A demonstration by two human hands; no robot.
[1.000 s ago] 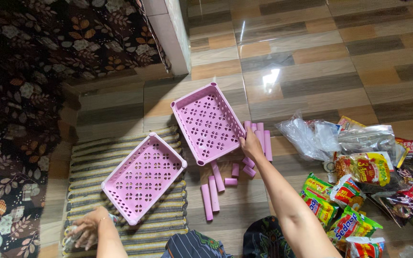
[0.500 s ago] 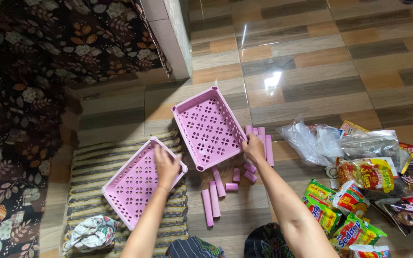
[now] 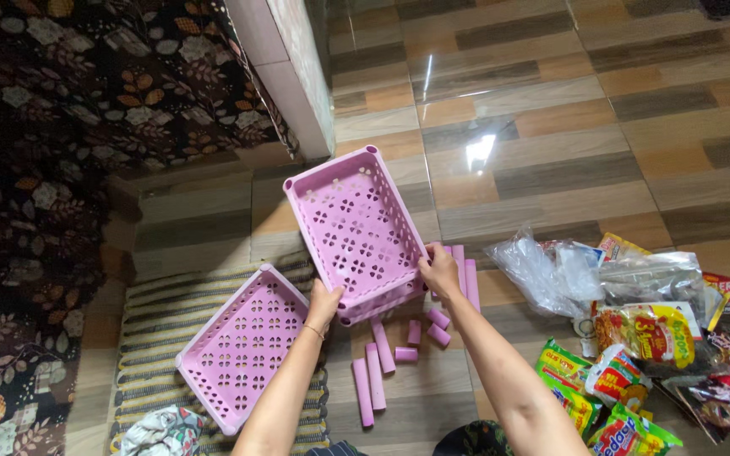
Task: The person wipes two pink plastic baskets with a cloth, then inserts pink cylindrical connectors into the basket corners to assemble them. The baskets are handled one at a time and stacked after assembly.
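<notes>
Both my hands hold a pink perforated plastic tray, tilted up off the floor. My left hand grips its near left corner and my right hand grips its near right edge. A second pink tray of the same kind lies flat on a striped mat to the left. Several pink plastic tubes, long and short, lie on the floor below the raised tray, and more long ones lie beside my right hand.
Clear plastic bags and several colourful snack packets are heaped at the right on the wood-pattern tiled floor. A crumpled cloth lies at the mat's near end. Dark floral fabric and a white wall corner are at the left and back.
My left hand left the cloth, passed over the flat tray and took the other tray's corner. With both hands on it, that tray has tipped up off the floor.
</notes>
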